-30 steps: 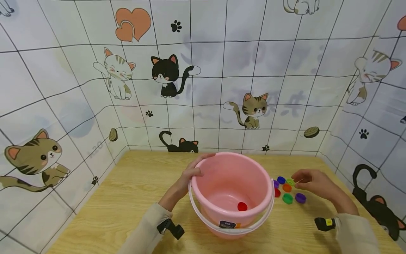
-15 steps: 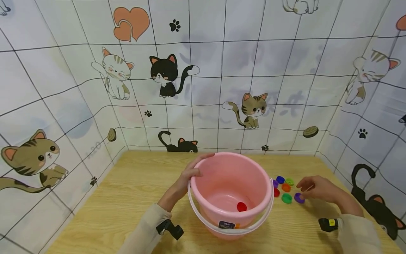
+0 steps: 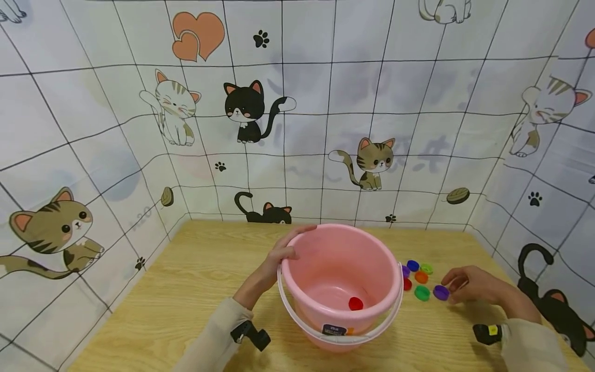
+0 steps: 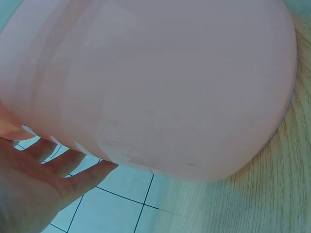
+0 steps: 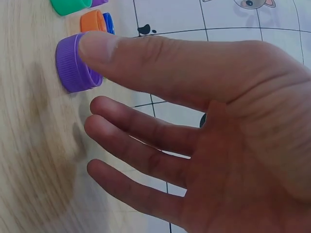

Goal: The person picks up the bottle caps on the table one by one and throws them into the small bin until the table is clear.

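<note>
A pink bucket (image 3: 341, 263) with a white handle stands on the table, and a red cap (image 3: 355, 304) lies inside it. My left hand (image 3: 271, 263) grips the bucket's left rim, thumb over the inside; in the left wrist view its fingers lie along the outer wall. To the right of the bucket, my right hand (image 3: 481, 289) is low beside a purple bottle cap (image 3: 441, 293). In the right wrist view the thumb overlaps this ribbed cap (image 5: 73, 65), while the other fingers are spread apart from it. Whether the thumb touches it, I cannot tell.
Several more caps lie between bucket and right hand: blue (image 3: 412, 266), light green (image 3: 426, 269), orange (image 3: 421, 277), green (image 3: 422, 293), red (image 3: 407, 284) and another purple one (image 3: 406, 271). Cat-patterned cloth walls (image 3: 307, 129) border the wooden table (image 3: 186, 289).
My right hand has come from the light green cap toward the nearer purple cap, moving right and closer to me. The caps, the bucket and my left hand have stayed put.
</note>
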Available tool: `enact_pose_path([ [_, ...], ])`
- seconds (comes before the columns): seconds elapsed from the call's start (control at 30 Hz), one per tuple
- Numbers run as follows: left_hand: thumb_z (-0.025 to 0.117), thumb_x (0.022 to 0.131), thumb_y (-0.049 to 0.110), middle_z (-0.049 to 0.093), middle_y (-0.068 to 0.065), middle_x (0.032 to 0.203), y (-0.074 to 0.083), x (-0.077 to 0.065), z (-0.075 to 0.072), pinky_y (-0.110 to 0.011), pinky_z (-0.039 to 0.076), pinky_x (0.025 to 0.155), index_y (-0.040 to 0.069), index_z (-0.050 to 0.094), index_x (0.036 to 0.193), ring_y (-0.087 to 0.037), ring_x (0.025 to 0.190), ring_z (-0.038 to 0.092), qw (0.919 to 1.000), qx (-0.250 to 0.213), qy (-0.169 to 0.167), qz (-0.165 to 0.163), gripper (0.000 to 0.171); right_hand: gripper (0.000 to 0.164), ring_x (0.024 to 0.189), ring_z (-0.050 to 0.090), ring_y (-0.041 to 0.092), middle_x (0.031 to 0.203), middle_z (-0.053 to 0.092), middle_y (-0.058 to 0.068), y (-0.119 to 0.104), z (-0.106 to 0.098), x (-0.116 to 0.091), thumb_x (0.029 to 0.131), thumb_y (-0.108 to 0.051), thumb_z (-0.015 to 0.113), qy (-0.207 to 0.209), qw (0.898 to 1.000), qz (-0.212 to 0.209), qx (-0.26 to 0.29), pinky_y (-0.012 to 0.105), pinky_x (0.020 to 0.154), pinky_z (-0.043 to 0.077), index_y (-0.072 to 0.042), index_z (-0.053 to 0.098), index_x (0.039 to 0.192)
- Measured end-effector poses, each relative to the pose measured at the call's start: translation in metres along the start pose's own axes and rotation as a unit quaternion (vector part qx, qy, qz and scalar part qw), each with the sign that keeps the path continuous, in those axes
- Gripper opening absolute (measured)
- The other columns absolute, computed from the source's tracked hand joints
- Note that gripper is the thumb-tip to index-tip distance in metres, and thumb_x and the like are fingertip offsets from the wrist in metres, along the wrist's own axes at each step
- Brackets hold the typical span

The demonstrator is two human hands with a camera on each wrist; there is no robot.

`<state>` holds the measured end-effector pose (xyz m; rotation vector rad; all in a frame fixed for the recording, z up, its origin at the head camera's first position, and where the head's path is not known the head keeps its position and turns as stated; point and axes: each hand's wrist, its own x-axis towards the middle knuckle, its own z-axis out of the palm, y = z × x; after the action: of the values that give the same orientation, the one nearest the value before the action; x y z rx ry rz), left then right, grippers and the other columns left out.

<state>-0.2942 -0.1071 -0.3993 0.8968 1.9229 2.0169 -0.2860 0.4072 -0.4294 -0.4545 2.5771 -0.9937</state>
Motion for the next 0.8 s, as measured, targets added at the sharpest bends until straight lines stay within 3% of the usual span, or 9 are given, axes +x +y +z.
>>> enact_pose_path([
  [0.2,0.045,0.08,0.015,0.045,-0.021,0.152,0.001,0.001,0.0,-0.039,0.061,0.082,0.019,0.041,0.157,-0.038,0.117,0.06,1.0,0.004,-0.001,0.001,0.078,0.043,0.092,0.061,0.014,0.108,0.069,0.018,0.004,0.002,0.003,0.086,-0.004,0.075,-0.03,0.999,0.001,0.033,0.027,0.073,0.056,0.017,0.059,0.12],
  [0.4,0.045,0.079,0.014,0.045,-0.02,0.152,0.001,0.0,0.002,-0.04,0.061,0.083,0.02,0.042,0.157,-0.037,0.117,0.059,1.0,-0.002,-0.002,0.0,0.078,0.044,0.097,0.062,0.025,0.112,0.069,0.02,0.004,0.006,0.008,0.083,0.001,0.078,-0.02,1.0,0.008,0.02,0.028,0.073,0.056,0.012,0.06,0.121],
  [0.8,0.046,0.078,0.015,0.046,-0.02,0.152,0.0,-0.001,0.0,-0.039,0.06,0.082,0.021,0.042,0.157,-0.038,0.116,0.06,1.0,0.003,0.0,-0.005,0.08,0.041,0.098,0.063,0.025,0.115,0.069,0.022,0.006,0.009,0.011,0.081,-0.002,0.08,-0.015,1.0,-0.013,0.007,0.025,0.076,0.055,0.007,0.065,0.119],
])
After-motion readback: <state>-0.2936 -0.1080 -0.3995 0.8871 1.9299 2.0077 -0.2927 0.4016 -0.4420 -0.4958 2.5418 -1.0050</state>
